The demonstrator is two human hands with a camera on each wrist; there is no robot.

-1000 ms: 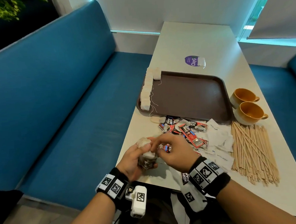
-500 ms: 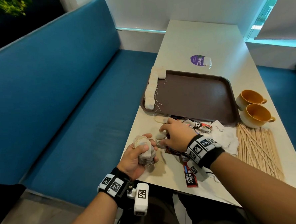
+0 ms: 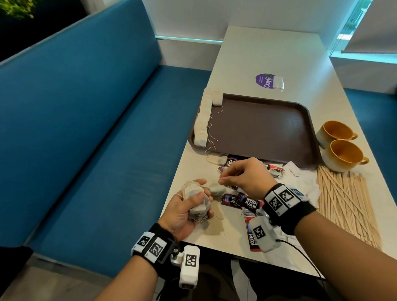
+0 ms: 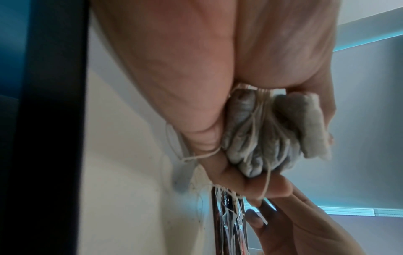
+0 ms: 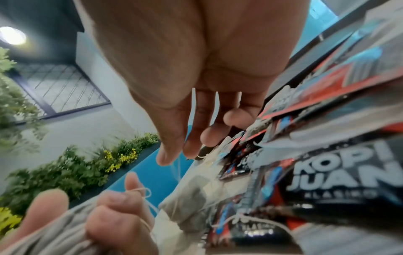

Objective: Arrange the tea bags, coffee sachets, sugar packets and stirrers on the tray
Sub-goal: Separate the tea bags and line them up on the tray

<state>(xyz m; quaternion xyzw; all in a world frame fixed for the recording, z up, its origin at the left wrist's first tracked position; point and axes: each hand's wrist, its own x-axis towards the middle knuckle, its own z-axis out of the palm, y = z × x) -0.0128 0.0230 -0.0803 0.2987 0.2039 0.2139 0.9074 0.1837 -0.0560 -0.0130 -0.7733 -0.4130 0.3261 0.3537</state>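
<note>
Blue upholstered bench (image 3: 76, 139) at far L, alongside white table (image 3: 268, 53) edge. L hand (image 3: 187, 211), fingers curled tight round bunch of pale paper tea bags (image 4: 261, 134), strings trailing, at near L table edge. Just R: single tea bag (image 3: 217, 189) dangling over red-black coffee sachets (image 3: 247, 202), its string pinched betw. thumb & forefinger of R hand (image 3: 248, 176). Beyond: brown plastic tray (image 3: 261, 128), row of tea bags (image 3: 202, 119) along its L rim, long axis running near-to-far; rest of tray floor bare. White sugar packets (image 3: 301, 181), wooden stirrers (image 3: 345, 206) lengthwise near-to-far, two yellow cups (image 3: 339, 144) at R.

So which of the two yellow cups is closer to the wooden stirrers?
The nearer cup, the one closest to the person; it sits right by the stirrers, while the farther cup lies behind it.
</note>
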